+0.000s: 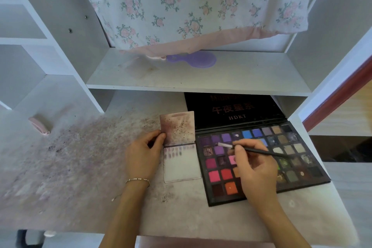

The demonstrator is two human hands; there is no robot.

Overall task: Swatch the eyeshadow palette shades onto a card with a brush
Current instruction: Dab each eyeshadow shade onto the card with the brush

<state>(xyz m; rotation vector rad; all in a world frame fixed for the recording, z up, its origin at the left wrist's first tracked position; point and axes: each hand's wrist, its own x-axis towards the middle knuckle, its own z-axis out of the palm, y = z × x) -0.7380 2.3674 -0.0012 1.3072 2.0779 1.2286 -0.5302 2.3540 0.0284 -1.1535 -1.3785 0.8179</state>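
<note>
Because the white hinged card [182, 164] would slide under brush strokes, the left hand [144, 155] pinches its left edge near the fold, pinning it to the powder-stained desk [80, 157] just beside the open black eyeshadow palette [259, 159]. The right hand [255, 169] holds the thin black brush [249, 150] pencil-fashion, tip down at the purple pans, probably loading colour; a few faint swatches already mark the card's top.

A stained white table [80, 167] holds an open eyeshadow palette [302, 177] with its black lid raised. Just left of it lies a folded card [181, 167] bearing small purple swatches. The left hand [144, 155] pinches the card's left edge. The right hand [255, 169] grips a thin black brush [261, 152], its tip on a purple shade. A purple hairbrush [193, 59] lies on the shelf [241, 76] above.
</note>
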